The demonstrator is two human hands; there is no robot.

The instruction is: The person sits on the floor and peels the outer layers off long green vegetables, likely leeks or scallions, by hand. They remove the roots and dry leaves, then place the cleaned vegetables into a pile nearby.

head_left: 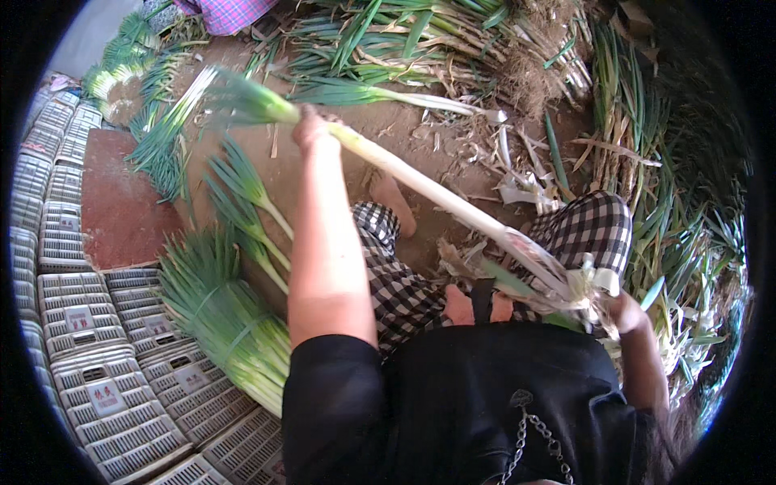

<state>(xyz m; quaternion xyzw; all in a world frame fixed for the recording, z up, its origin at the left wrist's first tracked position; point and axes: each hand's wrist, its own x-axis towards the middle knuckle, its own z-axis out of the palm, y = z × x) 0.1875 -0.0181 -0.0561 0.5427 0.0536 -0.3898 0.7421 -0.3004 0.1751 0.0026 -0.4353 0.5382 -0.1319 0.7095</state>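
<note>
A long green onion (436, 192) stretches slantwise across my lap, its leafy green end at the upper left and its root end at the lower right. My left hand (314, 131) is closed round it where the white stalk turns green; the leaf tips beyond are blurred. At the root end, my right hand (624, 312) is closed on dry, pale outer leaves (580, 293) that hang loose there. Some of its fingers are hidden behind them. Left of my legs lie a few loose green onions (260, 194) and a thick tied bundle of green onions (234, 311).
Stacked pale plastic crates (105, 396) line the left side, beside a reddish board (121, 202). Untrimmed onions (388, 40) are heaped ahead, with more (626, 121) on the right. Peeled scraps (525, 186) litter the dirt floor. Pink plaid clothing of another person (234, 12) shows at the top.
</note>
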